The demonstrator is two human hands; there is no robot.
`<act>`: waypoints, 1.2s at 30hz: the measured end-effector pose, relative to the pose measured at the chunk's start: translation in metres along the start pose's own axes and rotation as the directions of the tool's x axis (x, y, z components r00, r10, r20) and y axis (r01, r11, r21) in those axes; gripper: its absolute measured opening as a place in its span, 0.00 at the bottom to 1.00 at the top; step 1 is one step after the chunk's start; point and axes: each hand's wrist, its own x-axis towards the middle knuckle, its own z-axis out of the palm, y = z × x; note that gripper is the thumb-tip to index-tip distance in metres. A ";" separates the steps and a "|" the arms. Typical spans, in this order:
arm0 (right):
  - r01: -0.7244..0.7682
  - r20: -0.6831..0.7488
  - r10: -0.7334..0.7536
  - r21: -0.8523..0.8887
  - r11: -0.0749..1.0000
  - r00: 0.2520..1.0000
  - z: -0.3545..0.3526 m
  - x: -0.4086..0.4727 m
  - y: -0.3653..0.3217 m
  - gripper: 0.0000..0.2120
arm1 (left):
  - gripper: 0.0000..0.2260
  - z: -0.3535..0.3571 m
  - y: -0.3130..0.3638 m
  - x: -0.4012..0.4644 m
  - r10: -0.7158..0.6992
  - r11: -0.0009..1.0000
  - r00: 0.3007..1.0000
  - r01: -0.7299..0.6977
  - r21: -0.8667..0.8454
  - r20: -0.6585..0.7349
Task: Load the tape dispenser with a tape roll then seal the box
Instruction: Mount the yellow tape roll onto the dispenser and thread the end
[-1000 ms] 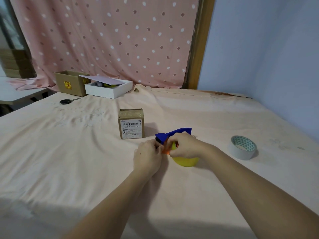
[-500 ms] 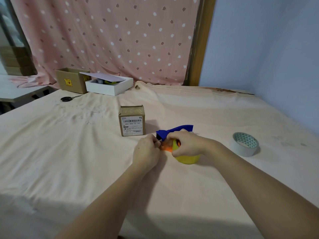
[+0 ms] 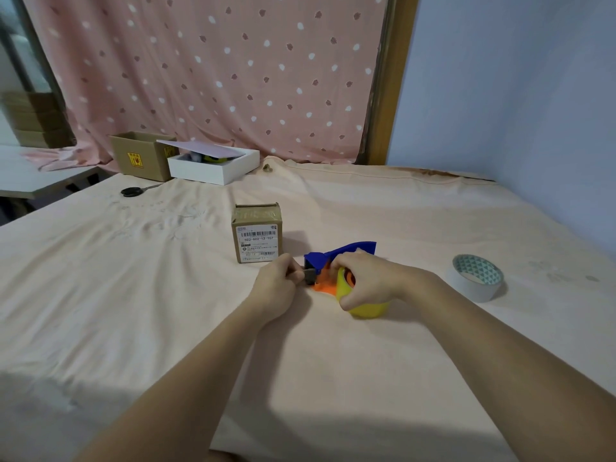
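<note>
One tape dispenser (image 3: 336, 261), blue and orange, carries one yellow tape roll (image 3: 361, 303); my right hand (image 3: 363, 281) clasps the roll, my left hand (image 3: 278, 288) pinches the dispenser's front. One small box (image 3: 257, 233) stands just beside; one white tape roll (image 3: 476, 278) lies well apart.

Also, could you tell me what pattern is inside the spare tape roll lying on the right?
Teal and white triangles line the core of the spare tape roll, seen in the head view.
</note>
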 end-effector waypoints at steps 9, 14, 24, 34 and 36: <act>-0.024 -0.025 0.024 0.014 1.000 0.999 0.001 -0.003 0.010 0.34 | 0.05 -0.009 -0.005 -0.001 0.031 0.999 0.999 -0.031 0.010 0.044; -0.010 -0.125 0.014 0.040 0.999 0.992 0.002 -0.015 0.030 0.44 | 0.08 -0.008 -0.006 -0.003 0.053 0.998 0.998 -0.052 -0.036 0.025; -0.043 -0.069 0.052 0.114 0.992 0.996 -0.004 -0.015 0.046 0.66 | 0.06 -0.005 -0.011 -0.008 0.097 0.995 0.995 -0.097 -0.018 0.025; -0.078 -0.147 0.097 0.135 0.988 0.984 -0.003 -0.013 0.054 0.60 | 0.07 -0.003 -0.013 -0.008 0.106 0.994 0.994 -0.105 -0.009 0.030; -0.060 -0.152 0.072 0.088 0.994 0.986 -0.002 -0.011 0.050 0.63 | 0.07 -0.003 -0.013 -0.008 0.108 0.994 0.994 -0.108 -0.012 0.027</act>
